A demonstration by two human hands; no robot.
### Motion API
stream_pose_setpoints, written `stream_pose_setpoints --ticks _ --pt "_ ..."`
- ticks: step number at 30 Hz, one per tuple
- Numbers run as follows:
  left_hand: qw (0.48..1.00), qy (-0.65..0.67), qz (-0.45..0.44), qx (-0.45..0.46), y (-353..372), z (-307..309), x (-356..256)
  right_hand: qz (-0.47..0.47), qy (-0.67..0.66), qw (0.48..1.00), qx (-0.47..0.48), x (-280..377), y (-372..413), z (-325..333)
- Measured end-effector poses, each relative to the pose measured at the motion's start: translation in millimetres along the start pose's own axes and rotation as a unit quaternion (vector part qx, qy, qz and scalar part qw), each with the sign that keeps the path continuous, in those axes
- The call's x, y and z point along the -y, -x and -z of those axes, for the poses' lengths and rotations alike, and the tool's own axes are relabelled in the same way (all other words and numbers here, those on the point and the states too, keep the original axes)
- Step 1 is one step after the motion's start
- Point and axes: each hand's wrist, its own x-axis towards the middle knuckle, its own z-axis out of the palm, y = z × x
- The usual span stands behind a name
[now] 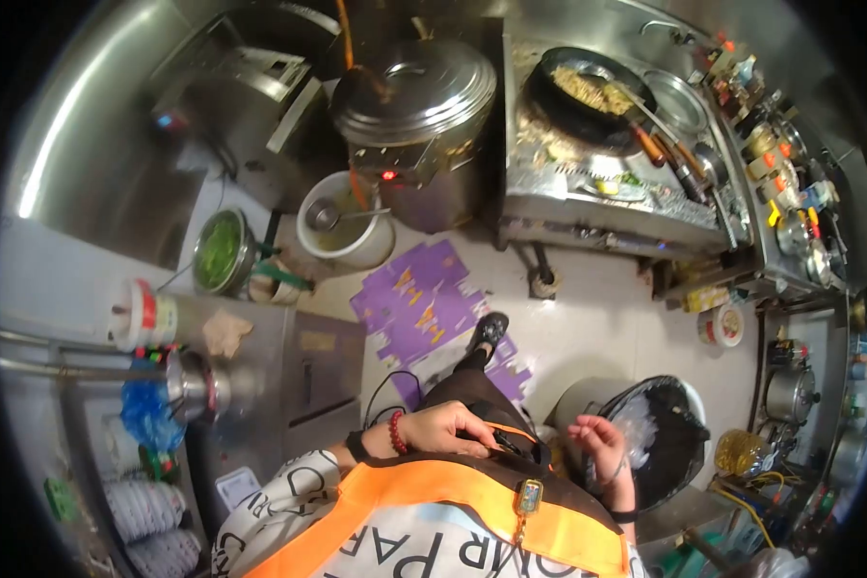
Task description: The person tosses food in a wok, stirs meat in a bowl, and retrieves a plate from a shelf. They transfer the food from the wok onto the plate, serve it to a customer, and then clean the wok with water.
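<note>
My left hand, with a red bead bracelet at the wrist, is at my waist against the dark apron. Its fingers are curled beside a black object and the apron's orange trim; what they grip is hidden. My right hand is raised at the other side of my waist, fingers loosely bent and apart, nothing visible in it. Close beyond it stands a bin lined with a black bag, clear plastic inside.
Ahead on the right, a wok of food sits on the stove. A large lidded pot and a white bucket with a ladle stand left of it. Purple cardboard covers the floor. Seasonings line the right shelf.
</note>
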Motion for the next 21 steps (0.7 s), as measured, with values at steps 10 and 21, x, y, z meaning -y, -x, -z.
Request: stream_pose_setpoints --ticks 10,21 --pt "0.983 -0.013 -0.061 -0.174 -136.1 188.1 -87.0 0.119 0.197 0.967 -0.113 153.4 -108.1 32.4" --pt "0.946 -0.035 0.006 -0.321 -322.9 260.4 -118.8 0.423 0.458 0.735 -0.267 350.3 -289.1 130.4"
